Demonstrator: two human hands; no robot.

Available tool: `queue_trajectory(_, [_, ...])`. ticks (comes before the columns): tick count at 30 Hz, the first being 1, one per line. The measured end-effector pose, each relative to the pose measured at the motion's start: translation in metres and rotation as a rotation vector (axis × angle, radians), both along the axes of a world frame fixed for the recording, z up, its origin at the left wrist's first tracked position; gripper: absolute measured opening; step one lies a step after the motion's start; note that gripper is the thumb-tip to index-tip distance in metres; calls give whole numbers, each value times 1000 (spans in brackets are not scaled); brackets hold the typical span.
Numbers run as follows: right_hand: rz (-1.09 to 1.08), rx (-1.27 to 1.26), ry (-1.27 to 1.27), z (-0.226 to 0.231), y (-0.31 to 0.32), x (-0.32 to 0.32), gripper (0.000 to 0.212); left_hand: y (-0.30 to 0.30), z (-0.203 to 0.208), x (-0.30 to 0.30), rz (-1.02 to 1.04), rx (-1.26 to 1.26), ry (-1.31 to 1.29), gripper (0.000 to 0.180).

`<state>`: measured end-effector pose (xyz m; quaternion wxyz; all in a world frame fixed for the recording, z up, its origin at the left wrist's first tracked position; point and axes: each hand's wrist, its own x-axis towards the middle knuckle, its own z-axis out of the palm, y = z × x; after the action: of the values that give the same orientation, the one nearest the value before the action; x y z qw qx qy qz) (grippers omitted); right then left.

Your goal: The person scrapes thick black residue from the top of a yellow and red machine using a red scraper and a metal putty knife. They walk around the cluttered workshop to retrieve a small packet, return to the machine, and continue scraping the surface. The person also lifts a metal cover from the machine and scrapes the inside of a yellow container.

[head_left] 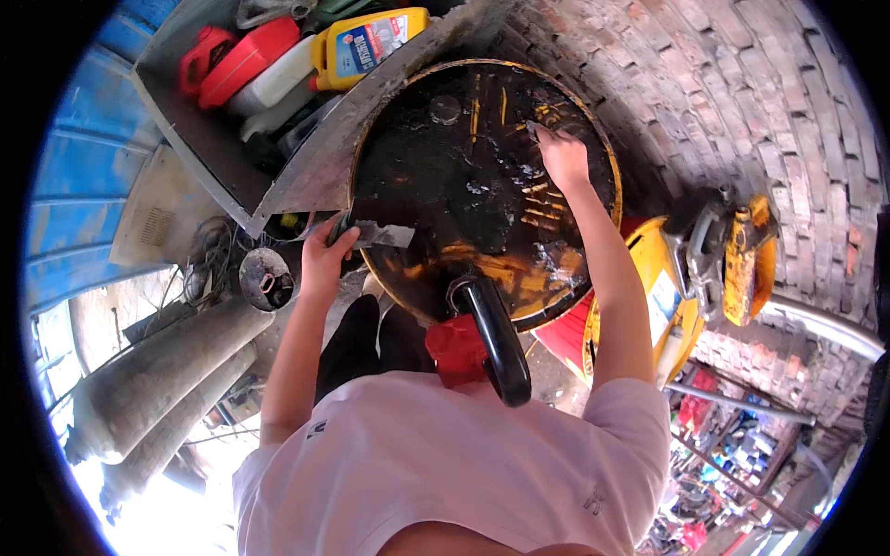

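The round top of a yellow drum lies before me, coated in dark, wet-looking grime with yellow paint showing in streaks. At its left rim my left hand is closed round the dark handle of a scraper. The flat grey blade of this scraper points right, over the drum's edge. My right hand reaches to the far right part of the top, fingers pinched together. A small greyish bit shows at its fingertips, too small to name. Toward me on the drum stands a red pump with a thick black curved spout.
A grey metal bin at the far left holds red jugs and a yellow jug. Grey cylinders lie at left. A brick wall rises at right, beside yellow containers and a dirty yellow can.
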<state>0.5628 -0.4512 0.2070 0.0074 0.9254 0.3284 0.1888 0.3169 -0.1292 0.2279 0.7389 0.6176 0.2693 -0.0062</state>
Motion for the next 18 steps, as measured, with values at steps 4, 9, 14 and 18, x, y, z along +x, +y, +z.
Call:
queue_trajectory(4, [61, -28, -88, -25, 28, 44, 6, 11, -17, -7, 37, -21, 17, 11])
queue_trajectory(9, [30, -119, -75, -25, 34, 30, 5, 15, -20, -15, 30, 4, 25, 13])
queue_trajectory(14, [150, 17, -83, -35, 19, 43, 12, 17, -22, -21, 50, -24, 46, 13])
queue_trajectory(18, [44, -121, -58, -24, 42, 72, 9, 17, -14, -15, 89, -42, 62, 12])
